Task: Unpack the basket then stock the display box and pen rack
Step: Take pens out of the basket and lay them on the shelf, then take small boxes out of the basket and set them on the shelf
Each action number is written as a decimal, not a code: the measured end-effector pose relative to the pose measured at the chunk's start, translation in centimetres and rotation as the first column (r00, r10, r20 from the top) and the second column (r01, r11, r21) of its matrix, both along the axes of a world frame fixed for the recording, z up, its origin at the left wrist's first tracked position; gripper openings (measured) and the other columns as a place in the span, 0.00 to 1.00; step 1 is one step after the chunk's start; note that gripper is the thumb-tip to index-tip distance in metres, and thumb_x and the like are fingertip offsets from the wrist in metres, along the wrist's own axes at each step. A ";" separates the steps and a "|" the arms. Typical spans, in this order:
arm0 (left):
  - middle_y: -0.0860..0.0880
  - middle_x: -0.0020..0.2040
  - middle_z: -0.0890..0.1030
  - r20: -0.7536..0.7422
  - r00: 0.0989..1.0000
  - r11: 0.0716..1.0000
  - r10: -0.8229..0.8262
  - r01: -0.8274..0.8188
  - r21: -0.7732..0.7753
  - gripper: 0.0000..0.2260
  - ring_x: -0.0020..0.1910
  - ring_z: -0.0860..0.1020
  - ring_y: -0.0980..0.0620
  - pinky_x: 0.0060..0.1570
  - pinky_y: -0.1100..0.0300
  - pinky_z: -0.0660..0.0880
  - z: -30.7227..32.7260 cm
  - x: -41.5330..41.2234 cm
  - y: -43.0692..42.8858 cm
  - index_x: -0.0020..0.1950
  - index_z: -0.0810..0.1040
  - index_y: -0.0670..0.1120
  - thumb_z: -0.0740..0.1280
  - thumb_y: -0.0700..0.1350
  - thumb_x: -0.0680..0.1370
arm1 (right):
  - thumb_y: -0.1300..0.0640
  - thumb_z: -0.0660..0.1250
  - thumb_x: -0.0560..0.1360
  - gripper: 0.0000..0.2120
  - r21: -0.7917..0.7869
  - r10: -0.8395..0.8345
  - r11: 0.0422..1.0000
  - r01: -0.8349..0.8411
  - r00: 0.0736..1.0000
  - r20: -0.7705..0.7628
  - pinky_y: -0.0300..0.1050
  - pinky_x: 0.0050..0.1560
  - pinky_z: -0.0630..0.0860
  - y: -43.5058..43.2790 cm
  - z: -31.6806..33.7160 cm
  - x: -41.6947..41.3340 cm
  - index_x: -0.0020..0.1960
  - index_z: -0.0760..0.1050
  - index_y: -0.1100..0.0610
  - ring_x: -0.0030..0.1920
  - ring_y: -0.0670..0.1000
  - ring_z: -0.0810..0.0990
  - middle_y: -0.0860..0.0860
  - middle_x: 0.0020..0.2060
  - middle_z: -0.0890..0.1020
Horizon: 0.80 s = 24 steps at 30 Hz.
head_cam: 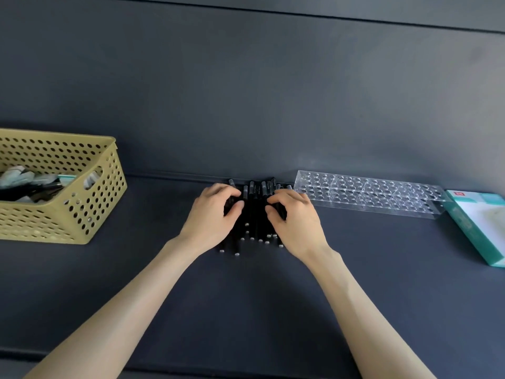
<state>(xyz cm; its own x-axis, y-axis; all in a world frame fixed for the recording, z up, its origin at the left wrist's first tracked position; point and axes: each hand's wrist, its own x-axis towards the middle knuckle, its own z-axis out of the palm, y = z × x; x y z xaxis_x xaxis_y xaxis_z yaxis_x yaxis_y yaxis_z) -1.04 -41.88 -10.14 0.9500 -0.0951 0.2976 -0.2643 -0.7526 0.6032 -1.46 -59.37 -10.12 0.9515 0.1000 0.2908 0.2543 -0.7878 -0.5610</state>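
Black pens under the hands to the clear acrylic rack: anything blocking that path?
Nothing visible does. The black pens lie on the dark mat, gripped by the left hand and right hand; the clear acrylic pen rack sits directly to their right, its holes looking empty.

dk grey padded surface (246, 99), seam (169, 175) across it

Nothing readable: the red mark (457, 193) on the display box (481, 224) is too small.
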 end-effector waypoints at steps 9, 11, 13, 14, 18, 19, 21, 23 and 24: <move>0.53 0.46 0.82 0.215 0.975 0.998 0.060 -0.056 -0.027 0.07 0.45 0.79 0.59 0.48 0.64 0.74 6.4 -5.9 10.4 0.53 0.80 0.44 0.66 0.44 0.78 | 0.58 0.64 0.76 0.08 0.069 0.098 0.991 -0.115 0.972 0.213 0.53 0.48 0.76 8.8 5.9 -3.8 0.52 0.78 0.57 0.50 0.54 0.78 0.50 0.46 0.81; 0.52 0.47 0.82 0.249 0.966 0.998 0.065 -0.062 -0.021 0.07 0.46 0.79 0.59 0.48 0.65 0.74 7.2 -7.5 13.8 0.53 0.80 0.43 0.66 0.43 0.77 | 0.58 0.65 0.76 0.08 0.090 0.122 0.985 -0.148 0.962 0.245 0.54 0.48 0.76 12.1 6.4 -4.8 0.53 0.78 0.58 0.49 0.54 0.78 0.51 0.45 0.81; 0.52 0.47 0.83 0.271 0.961 0.998 0.058 -0.058 -0.005 0.07 0.47 0.80 0.57 0.49 0.63 0.75 7.7 -8.9 17.5 0.53 0.81 0.42 0.67 0.42 0.77 | 0.58 0.66 0.76 0.08 0.120 0.135 0.978 -0.170 0.957 0.258 0.54 0.48 0.76 15.9 6.6 -5.8 0.53 0.78 0.58 0.50 0.53 0.79 0.50 0.46 0.82; 0.52 0.48 0.83 0.275 0.960 0.998 0.052 -0.055 0.006 0.07 0.47 0.80 0.57 0.49 0.62 0.75 7.8 -9.4 19.5 0.53 0.81 0.42 0.67 0.42 0.77 | 0.58 0.66 0.76 0.08 0.134 0.135 0.976 -0.174 0.956 0.262 0.55 0.49 0.76 17.8 6.6 -6.2 0.54 0.78 0.58 0.50 0.53 0.79 0.50 0.47 0.82; 0.54 0.48 0.82 0.269 0.963 0.999 0.031 -0.038 0.022 0.08 0.48 0.79 0.61 0.49 0.72 0.73 8.0 -10.4 26.8 0.53 0.81 0.43 0.66 0.42 0.77 | 0.59 0.66 0.76 0.08 0.181 0.145 0.964 -0.197 0.954 0.262 0.55 0.48 0.76 24.9 6.7 -7.6 0.54 0.79 0.59 0.50 0.52 0.79 0.50 0.47 0.81; 0.54 0.48 0.82 0.265 0.964 0.999 0.030 -0.037 0.021 0.08 0.48 0.79 0.61 0.49 0.73 0.72 8.0 -10.3 28.4 0.53 0.81 0.43 0.66 0.42 0.77 | 0.59 0.66 0.76 0.08 0.186 0.151 0.961 -0.203 0.953 0.261 0.55 0.48 0.76 26.4 6.9 -7.7 0.54 0.79 0.59 0.49 0.52 0.79 0.50 0.47 0.81; 0.53 0.48 0.82 0.247 0.969 0.999 0.029 -0.035 0.018 0.08 0.49 0.79 0.59 0.50 0.74 0.71 8.2 -9.7 30.8 0.54 0.80 0.43 0.66 0.42 0.77 | 0.59 0.66 0.76 0.08 0.196 0.156 0.958 -0.210 0.954 0.257 0.54 0.47 0.76 28.7 7.3 -7.6 0.53 0.79 0.59 0.47 0.52 0.79 0.49 0.46 0.81; 0.53 0.49 0.82 0.226 0.974 1.000 0.017 -0.021 0.017 0.08 0.50 0.79 0.58 0.51 0.76 0.69 8.3 -8.8 32.7 0.55 0.80 0.43 0.66 0.42 0.77 | 0.59 0.66 0.76 0.08 0.185 0.151 0.962 -0.200 0.957 0.247 0.53 0.47 0.76 30.6 7.6 -7.1 0.53 0.79 0.58 0.46 0.51 0.79 0.49 0.47 0.81; 0.53 0.49 0.82 0.213 0.977 1.000 0.011 -0.016 0.022 0.08 0.50 0.79 0.59 0.50 0.77 0.69 8.3 -8.1 33.5 0.55 0.80 0.43 0.66 0.43 0.77 | 0.59 0.66 0.76 0.08 0.173 0.150 0.966 -0.194 0.960 0.238 0.53 0.47 0.76 31.4 7.7 -6.7 0.53 0.79 0.58 0.46 0.51 0.79 0.49 0.47 0.80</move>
